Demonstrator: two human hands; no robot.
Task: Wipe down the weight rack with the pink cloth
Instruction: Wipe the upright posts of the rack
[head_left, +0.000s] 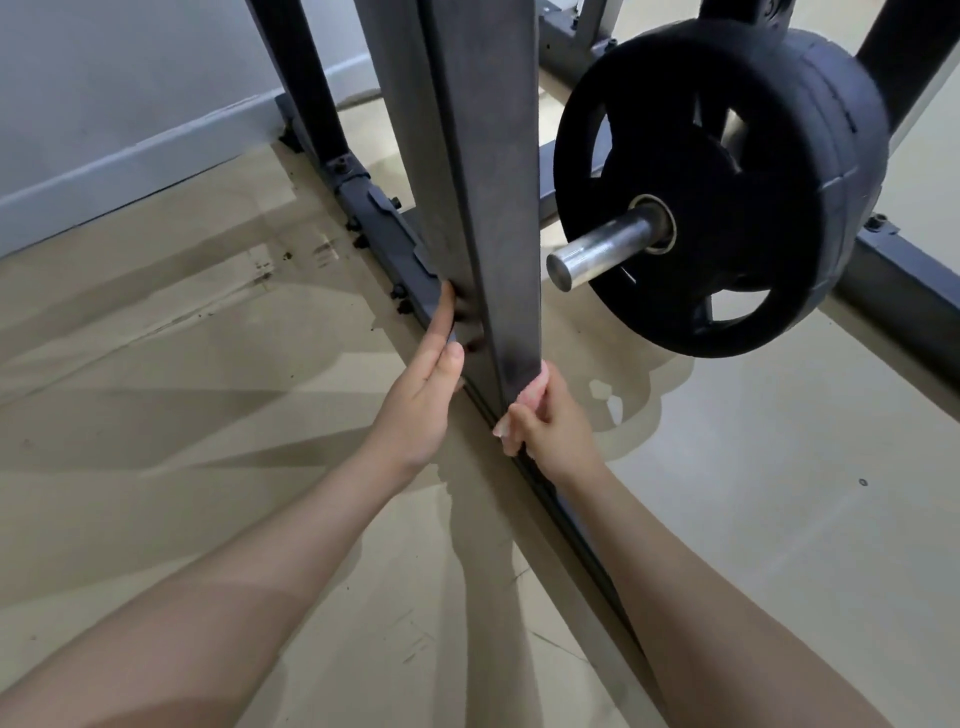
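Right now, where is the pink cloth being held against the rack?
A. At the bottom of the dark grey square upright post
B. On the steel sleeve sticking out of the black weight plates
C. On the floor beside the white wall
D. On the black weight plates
A: the right hand grips the bunched pink cloth against the lower end of the dark grey square upright post, while the left hand rests fingers on the post's other side.
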